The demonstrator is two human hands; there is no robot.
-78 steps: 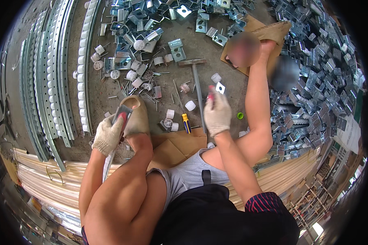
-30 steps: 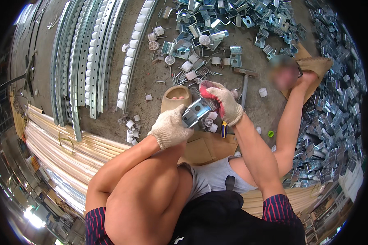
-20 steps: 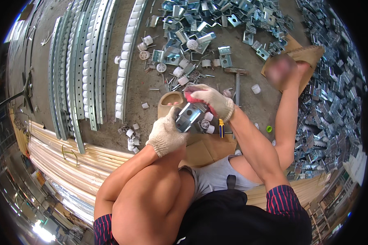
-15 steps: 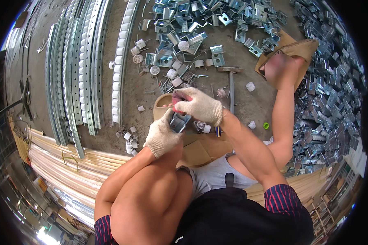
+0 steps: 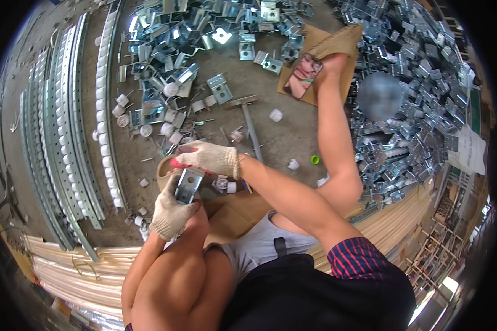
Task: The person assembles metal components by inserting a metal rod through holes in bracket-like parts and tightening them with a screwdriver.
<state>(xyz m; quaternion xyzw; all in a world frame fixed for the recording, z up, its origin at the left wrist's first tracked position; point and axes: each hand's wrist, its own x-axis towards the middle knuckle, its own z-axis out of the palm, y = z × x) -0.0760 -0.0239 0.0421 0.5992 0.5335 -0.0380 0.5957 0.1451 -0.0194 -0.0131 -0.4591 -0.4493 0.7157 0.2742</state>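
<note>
My left hand (image 5: 169, 214), in a cream knitted glove, is wrapped round a shiny metal bracket (image 5: 187, 188) with a round hole in its upward face. Just beyond the bracket, my right hand (image 5: 214, 159) wears a matching glove with red-pink on the fingers. Its fingers are curled together close to the bracket's far end; whatever they hold is hidden. Under and behind the hands lies a tan piece with a rounded opening (image 5: 163, 167). White plastic rollers (image 5: 231, 187) sit on the floor beside the right wrist.
A hammer (image 5: 250, 128) lies past my right hand. Loose brackets (image 5: 220, 88), white rollers and pins cover the floor ahead. Perforated rails (image 5: 66, 121) lie at left. A large bracket heap (image 5: 392, 149) is at right. A phone (image 5: 303, 75) rests on cardboard (image 5: 352, 41) by my foot.
The whole view has swung to the right, so things appear farther left. The bracket in my left hand has turned, and its holed face now shows. My right hand stays beside it.
</note>
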